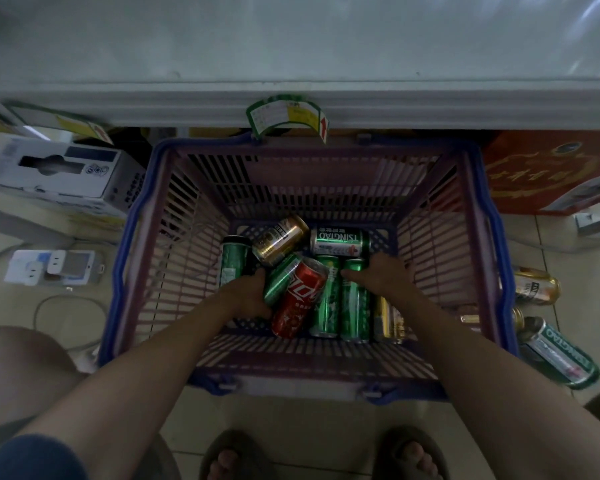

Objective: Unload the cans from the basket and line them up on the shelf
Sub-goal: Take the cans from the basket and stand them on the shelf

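A blue and pink plastic basket (478, 244) stands on the floor below the grey shelf (291, 53). Several cans lie on its bottom: a red cola can (300, 299), a gold can (280, 240), a Tsingtao can (340, 241) and several slim green ones. My left hand (246, 295) is deep in the basket, its fingers wrapped around a tilted green can (282, 280). My right hand (378, 274) rests on the top end of another green can (354, 303), fingers curled over it. A gold can (390, 320) lies partly under my right forearm.
Outside the basket on the right floor lie a gold can (536, 285) and a Tsingtao can (561, 355). A red carton (541, 174) stands at the right, a white box (59, 171) and a power strip (54, 266) at the left. My sandalled feet are at the near edge.
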